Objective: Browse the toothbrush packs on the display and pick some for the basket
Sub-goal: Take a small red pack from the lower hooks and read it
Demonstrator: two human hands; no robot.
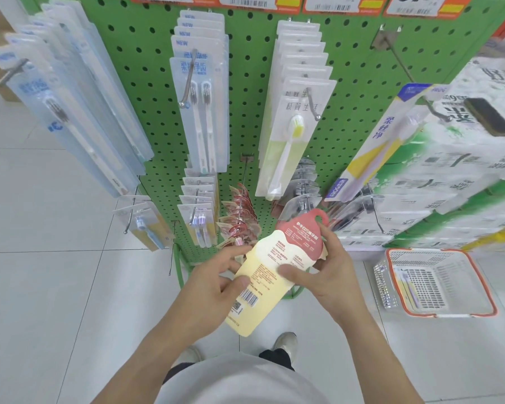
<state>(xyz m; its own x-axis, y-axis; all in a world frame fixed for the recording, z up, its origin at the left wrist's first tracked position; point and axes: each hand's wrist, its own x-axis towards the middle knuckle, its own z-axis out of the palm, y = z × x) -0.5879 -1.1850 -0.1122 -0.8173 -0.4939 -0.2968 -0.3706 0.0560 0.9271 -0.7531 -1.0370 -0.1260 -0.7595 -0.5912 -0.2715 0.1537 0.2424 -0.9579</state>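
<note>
Both my hands hold a bottle-shaped toothbrush pack [270,269], pink at the top and cream below, with its printed back and barcode facing me. My left hand [216,290] grips its left edge, thumb on the front. My right hand [330,272] pinches its right side near the pink top. Behind it stands the green pegboard display [245,91] with toothbrush packs on hooks: clear blue packs [79,112] at left, twin-brush packs [200,112] in the middle, yellow-brush packs [295,123] to the right. More pink packs [239,220] hang low. The white basket [435,282] with an orange rim sits on the floor at right, holding one pack.
Stacked white and green tissue bales [455,170] stand right of the display, with a dark sponge-like block [490,116] on top. One bare hook [403,65] juts out at upper right. White floor tiles [56,272] spread left and below. My shoes [286,344] show near the bottom.
</note>
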